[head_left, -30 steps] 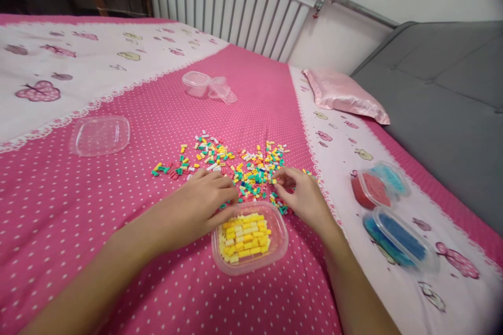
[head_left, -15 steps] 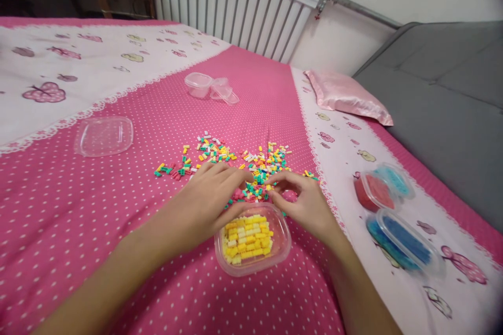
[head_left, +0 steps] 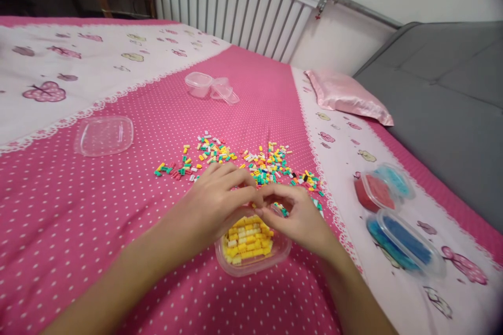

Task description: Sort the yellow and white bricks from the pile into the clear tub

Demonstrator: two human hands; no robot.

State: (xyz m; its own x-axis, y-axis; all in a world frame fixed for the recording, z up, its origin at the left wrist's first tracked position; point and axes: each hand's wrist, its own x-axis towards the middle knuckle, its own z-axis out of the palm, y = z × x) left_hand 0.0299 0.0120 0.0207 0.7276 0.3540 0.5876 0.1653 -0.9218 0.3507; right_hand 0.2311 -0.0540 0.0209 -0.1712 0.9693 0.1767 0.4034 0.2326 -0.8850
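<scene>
My left hand [head_left: 220, 201] and my right hand [head_left: 301, 217] meet at the fingertips above the far rim of a clear plastic container [head_left: 281, 261]. Joined yellow and pale-yellow toy bricks [head_left: 249, 241] lie in rows inside it. Between the fingertips a bit of a small yellow brick [head_left: 253, 205] shows, pinched by my right thumb and fingers. The left fingers are curled closed against it, and what they grip is mostly hidden. Just beyond the hands, loose small bricks [head_left: 271, 172] in green, yellow, white and pink are scattered, partly covered by my fingers.
A clear lid [head_left: 105, 137] lies at left on the pink dotted bedspread [head_left: 157, 110]. Clear empty containers [head_left: 198, 84] stand farther back. At right are a tub of red material [head_left: 375, 192] and a tub of blue material [head_left: 406, 241]. A pink pillow [head_left: 348, 97] rests by the grey headboard [head_left: 440, 84].
My right hand has moved left and nearer from the loose bricks, bringing a small yellow brick to the left hand. The left fingers have closed in, and more bricks at right are uncovered.
</scene>
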